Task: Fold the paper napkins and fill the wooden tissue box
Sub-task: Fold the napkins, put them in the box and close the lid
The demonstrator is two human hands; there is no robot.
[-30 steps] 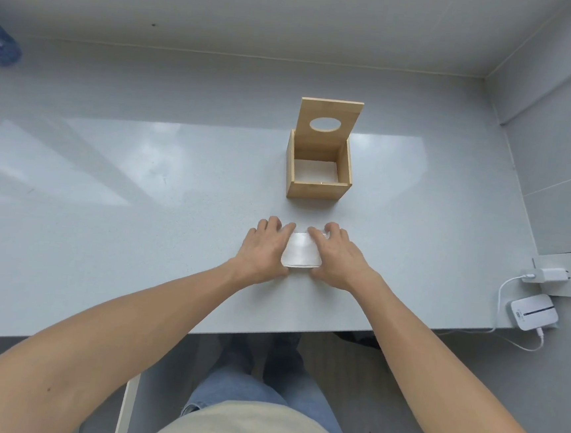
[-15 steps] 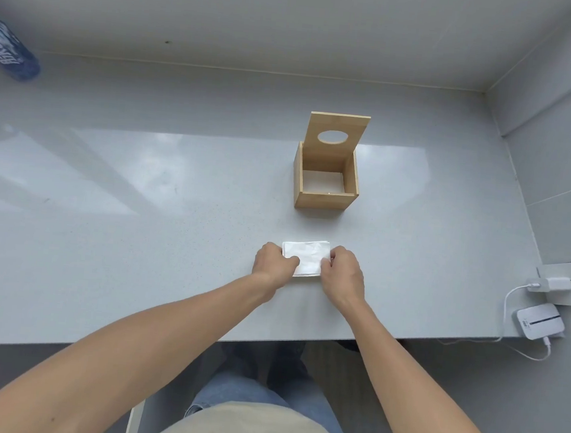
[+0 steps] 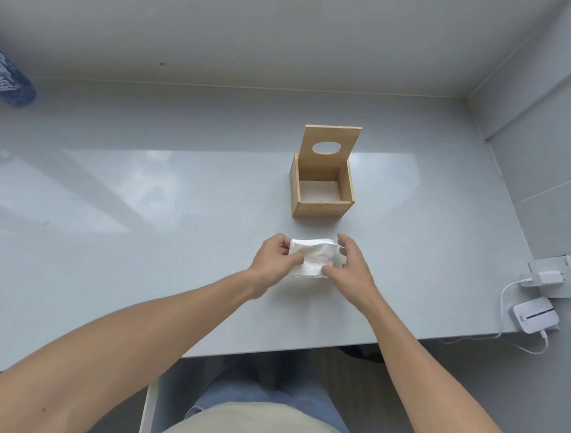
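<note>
A wooden tissue box (image 3: 322, 208) stands open on the grey table, its lid with an oval hole tilted up at the back. Something pale lies flat on its floor. Just in front of the box, a folded stack of white paper napkins (image 3: 313, 256) is lifted off the table between both hands. My left hand (image 3: 275, 260) grips the stack's left end, thumb on top. My right hand (image 3: 347, 265) holds the right end, with the fingers spread around the edge.
A blue bottle (image 3: 2, 77) lies at the far left edge. A white charger in a wall socket (image 3: 544, 278) and a white device (image 3: 536, 314) with a cable sit at the table's right edge. Grey walls close the back and right.
The hands went from pressing the napkin stack flat on the table to gripping its two ends and lifting it, front edge up. The view shifted slightly.
</note>
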